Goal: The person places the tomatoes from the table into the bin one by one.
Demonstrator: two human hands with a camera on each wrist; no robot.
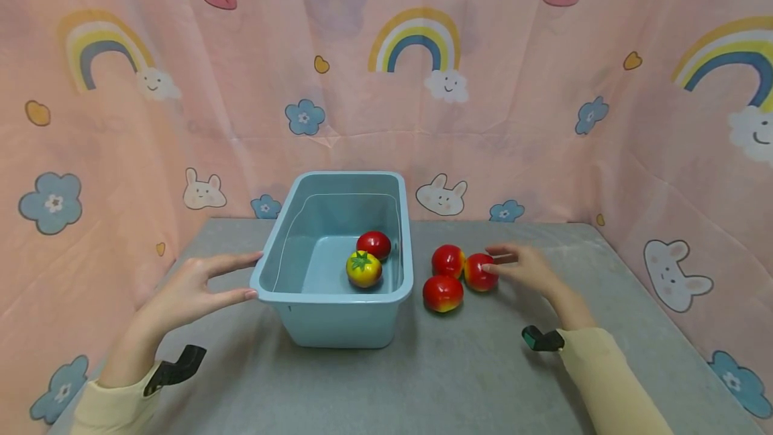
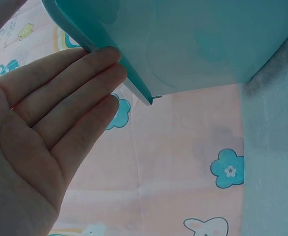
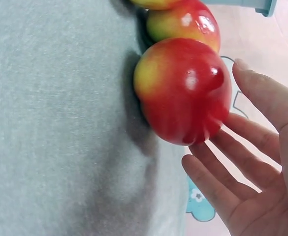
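Observation:
A light blue plastic bin (image 1: 341, 321) stands on the table, a red tomato (image 1: 373, 244) and a yellow-topped tomato (image 1: 364, 270) with a green star-shaped calyx inside it. My left hand (image 1: 196, 287) is at the bin's left rim, fingertips touching it; in the left wrist view its fingers (image 2: 80, 83) look straight. To the right of the bin, three red-and-yellow tomatoes lie close together. My right hand (image 1: 528, 270) is beside the rightmost tomato (image 1: 479, 272). The right wrist view has the thumb (image 3: 262, 91) apart from that tomato (image 3: 183, 91), with spread fingers behind it; contact there is unclear.
The other two loose tomatoes, one at the back (image 1: 447, 261) and one in front (image 1: 443, 294), sit between the bin and my right hand. Behind the grey table (image 1: 471, 374) hangs a pink patterned curtain (image 1: 362, 133), which also runs along both sides.

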